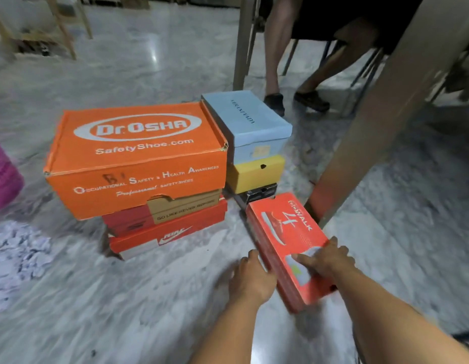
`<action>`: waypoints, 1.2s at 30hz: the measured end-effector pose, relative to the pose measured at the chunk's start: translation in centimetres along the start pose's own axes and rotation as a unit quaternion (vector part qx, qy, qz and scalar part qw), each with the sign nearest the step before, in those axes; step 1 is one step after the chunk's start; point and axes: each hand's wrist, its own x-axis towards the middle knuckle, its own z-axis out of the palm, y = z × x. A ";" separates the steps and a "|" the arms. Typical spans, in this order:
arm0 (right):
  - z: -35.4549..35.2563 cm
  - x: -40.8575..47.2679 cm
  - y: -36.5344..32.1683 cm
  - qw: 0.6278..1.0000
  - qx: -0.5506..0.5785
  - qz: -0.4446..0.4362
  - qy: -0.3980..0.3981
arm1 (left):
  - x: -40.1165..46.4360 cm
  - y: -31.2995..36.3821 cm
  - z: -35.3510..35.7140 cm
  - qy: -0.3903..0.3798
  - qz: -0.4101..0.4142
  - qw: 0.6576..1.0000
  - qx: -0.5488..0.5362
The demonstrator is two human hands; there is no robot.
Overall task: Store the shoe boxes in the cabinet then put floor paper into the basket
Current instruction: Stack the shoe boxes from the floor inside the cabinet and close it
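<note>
A red shoe box (285,232) marked "WALK" lies on the marble floor at the lower right. My left hand (250,279) presses against its left side and my right hand (325,258) lies on its lid, so both hands grip it. To its left stands a stack with a big orange Dr.Osha box (138,158) on top, a brown and red box (175,208) under it and a red Nike box (165,237) at the bottom. Behind, a light blue box (246,119) sits on a yellow box (254,174) and a black box (262,193). Crumpled white paper (15,256) lies at the left.
A pink plastic basket (3,174) shows at the left edge. A wooden table leg (380,119) slants just right of the red box. Another person's legs and dark shoes (275,101) are behind the boxes, among chair legs. A wooden rack (44,24) stands far left.
</note>
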 end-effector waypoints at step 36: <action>29.0 -49.5 -22.0 0.689 0.118 -0.569 -0.433 | -34.8 -44.3 -21.1 0.622 -0.255 0.644 -0.365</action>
